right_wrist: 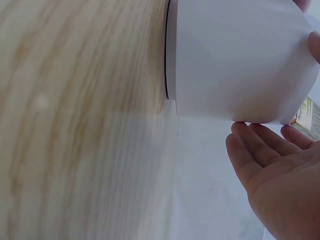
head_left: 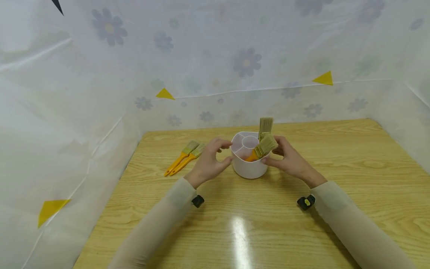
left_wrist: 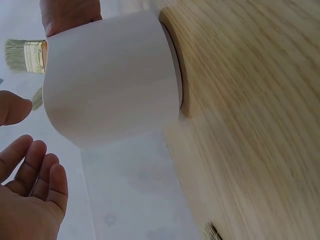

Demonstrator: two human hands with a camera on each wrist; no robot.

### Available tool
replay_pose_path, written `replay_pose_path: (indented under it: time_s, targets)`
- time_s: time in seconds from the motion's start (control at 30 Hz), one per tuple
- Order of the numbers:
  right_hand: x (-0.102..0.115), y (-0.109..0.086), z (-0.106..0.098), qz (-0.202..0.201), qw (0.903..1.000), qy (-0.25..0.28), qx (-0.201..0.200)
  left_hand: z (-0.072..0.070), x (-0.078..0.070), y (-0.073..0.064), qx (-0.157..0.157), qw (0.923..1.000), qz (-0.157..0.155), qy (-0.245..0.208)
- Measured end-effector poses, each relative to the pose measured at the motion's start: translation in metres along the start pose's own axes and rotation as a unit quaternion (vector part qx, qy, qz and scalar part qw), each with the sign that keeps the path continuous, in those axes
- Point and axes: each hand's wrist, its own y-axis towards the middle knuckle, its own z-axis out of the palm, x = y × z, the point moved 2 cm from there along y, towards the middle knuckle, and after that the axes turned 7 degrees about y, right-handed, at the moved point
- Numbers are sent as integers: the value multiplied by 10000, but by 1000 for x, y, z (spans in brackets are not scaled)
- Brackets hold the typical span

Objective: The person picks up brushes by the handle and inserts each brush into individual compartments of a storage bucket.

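Note:
A white round compartment organizer (head_left: 250, 169) stands upright on the table, with dividers round a central tube. Two paintbrushes lean in its right side, bristles up: one paintbrush (head_left: 265, 146) in front, its orange handle partly showing, and another paintbrush (head_left: 266, 126) behind. My right hand (head_left: 291, 160) holds the organizer's right side, thumb at the front of the rim, fingertips (right_wrist: 240, 128) against the wall. At the left side my left hand (head_left: 209, 160) is spread, thumb and fingers apart; in the left wrist view its fingers (left_wrist: 35, 165) are off the wall.
Two more paintbrushes (head_left: 183, 160) with orange handles lie side by side on the wooden table (head_left: 215, 224), left of the left hand. Pale flowered sheeting (head_left: 208, 56) with yellow triangles walls in the back and sides.

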Motion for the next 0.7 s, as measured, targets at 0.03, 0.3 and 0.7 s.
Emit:
replay_pose_path:
  time_s: [0.03,0.3,0.7]
  targets:
    - [0,0,0,-12,10000,10,-1,-1,1,-1,-2,10000,-24,17]
    - [-1,-2,1,74,10000,-5,48,-5,8,-8,45,9993,-303,203]
    - [-1,-2,2,105,9999,-80,31,-15,21,-17,104,9980,-506,367]
